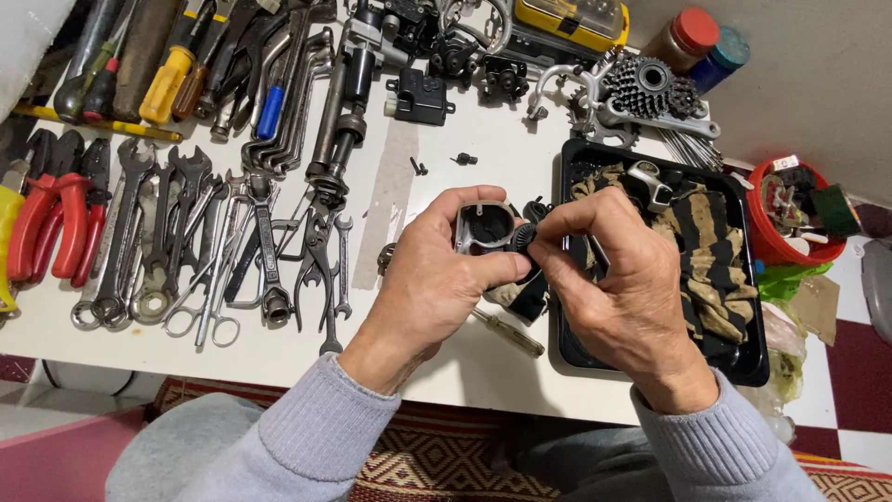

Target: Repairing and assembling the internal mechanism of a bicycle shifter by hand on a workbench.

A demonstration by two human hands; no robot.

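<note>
Head view: left hand (437, 270) has its grip wrapped around a small grey metal housing (483, 226), held up over the white counter (492, 158) just left of the black tray (751, 279). Right hand (618, 279) pinches a small black toothed wheel (523, 240) between thumb and forefinger, pressed against the housing's right edge. A striped rag (697, 260) lies in the tray with a silver part on it. A screwdriver (506, 333) lies on the counter under the hands. Spanners (186, 232) are spread out at left, red-handled pliers (56, 214) at far left, a sprocket cluster (655, 88) above the tray, a red tub (790, 232) at right.
</note>
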